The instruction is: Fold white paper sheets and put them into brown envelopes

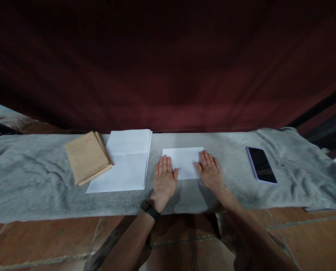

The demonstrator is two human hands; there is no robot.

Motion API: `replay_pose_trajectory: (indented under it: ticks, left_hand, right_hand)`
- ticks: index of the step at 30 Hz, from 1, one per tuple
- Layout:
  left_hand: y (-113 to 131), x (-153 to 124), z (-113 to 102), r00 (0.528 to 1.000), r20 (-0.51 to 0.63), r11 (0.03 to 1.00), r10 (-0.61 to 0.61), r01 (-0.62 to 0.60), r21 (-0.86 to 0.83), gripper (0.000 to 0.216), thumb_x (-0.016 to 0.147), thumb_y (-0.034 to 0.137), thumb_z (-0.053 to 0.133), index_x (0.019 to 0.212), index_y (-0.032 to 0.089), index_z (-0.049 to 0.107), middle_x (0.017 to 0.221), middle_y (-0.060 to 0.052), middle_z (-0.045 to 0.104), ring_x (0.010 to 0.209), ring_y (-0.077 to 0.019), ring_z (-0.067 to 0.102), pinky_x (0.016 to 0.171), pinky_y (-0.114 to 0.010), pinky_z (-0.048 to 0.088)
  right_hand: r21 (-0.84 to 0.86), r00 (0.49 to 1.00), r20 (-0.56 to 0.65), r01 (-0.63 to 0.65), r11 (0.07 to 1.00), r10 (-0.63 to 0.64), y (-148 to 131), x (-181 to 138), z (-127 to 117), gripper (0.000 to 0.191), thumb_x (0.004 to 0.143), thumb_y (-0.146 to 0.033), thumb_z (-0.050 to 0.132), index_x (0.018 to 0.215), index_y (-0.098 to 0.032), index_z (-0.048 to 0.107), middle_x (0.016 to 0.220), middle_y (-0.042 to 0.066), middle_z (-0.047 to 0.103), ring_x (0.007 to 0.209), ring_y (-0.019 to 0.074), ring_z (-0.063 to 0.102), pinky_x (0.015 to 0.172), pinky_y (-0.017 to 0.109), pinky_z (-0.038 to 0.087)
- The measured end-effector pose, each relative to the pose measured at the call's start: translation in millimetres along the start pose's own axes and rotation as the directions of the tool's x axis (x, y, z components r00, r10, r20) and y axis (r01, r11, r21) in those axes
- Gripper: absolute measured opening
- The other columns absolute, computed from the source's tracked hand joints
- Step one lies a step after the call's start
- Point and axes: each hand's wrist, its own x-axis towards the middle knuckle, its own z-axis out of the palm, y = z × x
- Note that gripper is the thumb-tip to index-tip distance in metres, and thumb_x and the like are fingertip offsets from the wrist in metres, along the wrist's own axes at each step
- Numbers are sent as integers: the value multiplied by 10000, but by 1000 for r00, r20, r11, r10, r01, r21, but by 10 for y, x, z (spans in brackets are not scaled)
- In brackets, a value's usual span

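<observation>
A small white rectangle of paper, which looks folded, lies flat in front of me. My left hand rests flat on its left end, fingers stretched forward and thumb out to the side. On the right end lies my right hand, also flat with its fingers extended. Neither hand grips anything. Left of my left hand is a stack of white paper sheets with a crease across the top one. Several brown envelopes sit partly over that stack's left edge.
A grey cloth covers the long, narrow surface. To the right lies a phone with a purple case, dark screen up. Behind the surface hangs a dark red curtain. Terracotta floor tiles show below the near edge.
</observation>
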Motion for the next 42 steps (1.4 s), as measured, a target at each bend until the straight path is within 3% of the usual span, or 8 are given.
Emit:
replay_pose_trajectory:
  ticks: [7,13,16,20,25,33,38,42]
  left_hand:
    - [-41,-14,-56,998,-48,999,-49,48,-18,566,1008,290,374,1478,-17,445,1553,-251,443,1433,-359,452,1175,-499,390]
    - [-66,89,-47,992,-97,988,-86,72,-135,509,982,220,404,1434,10,501,1481,-244,538,1373,-317,531,1129,-450,451]
    - [-41,92,-32,990,-120,991,-72,57,-120,498,992,234,415,1444,45,507,1537,-233,479,1434,-331,456,1154,-482,420]
    - [86,37,14,994,-55,993,92,-96,-73,506,1029,274,376,1511,145,456,1640,-126,349,1530,-322,283,1218,-527,322]
    - [176,-23,102,989,-9,989,145,-145,-21,525,1037,287,353,1551,191,402,1631,-86,373,1532,-302,283,1239,-557,266]
    - [100,-57,146,962,-39,963,269,-269,3,534,1001,244,408,1532,194,431,1605,-77,421,1520,-309,312,1226,-593,284]
    - [63,-73,187,957,-66,959,281,-282,-12,528,996,258,449,1520,190,447,1587,-93,447,1499,-328,353,1217,-610,295]
    - [28,-83,188,975,-88,960,203,-216,-177,533,990,282,477,1509,162,456,1622,-134,378,1516,-332,313,1216,-590,301]
  right_hand:
    - [-1,998,-15,-53,999,53,-4,-39,-132,634,1066,-438,296,1522,-14,415,1573,237,411,1448,369,412,1182,553,317]
    - [128,957,89,264,956,-276,-373,-152,-258,552,1072,-419,340,1570,-185,380,1654,92,312,1517,279,312,1235,500,274]
    - [158,937,133,302,940,-324,-459,-211,-238,514,1079,-399,340,1552,-213,414,1647,68,335,1503,253,345,1253,504,238]
    - [180,946,157,256,950,-284,-457,-191,-215,482,1082,-331,317,1527,-206,455,1626,61,379,1483,242,381,1255,509,237]
    - [250,950,183,206,946,-255,-417,-20,-240,478,1067,-233,284,1471,-169,532,1555,68,493,1440,210,448,1238,453,298]
    - [171,953,149,237,956,-263,-491,194,-120,462,1085,-291,304,1476,-193,530,1580,64,452,1475,259,392,1234,493,260]
    - [109,991,94,82,991,-93,-501,310,6,468,1077,-333,366,1512,-210,485,1598,73,422,1462,276,410,1218,483,267]
    - [77,998,46,-46,996,42,-507,358,71,478,1057,-354,416,1499,-195,506,1592,100,426,1451,308,422,1206,508,277]
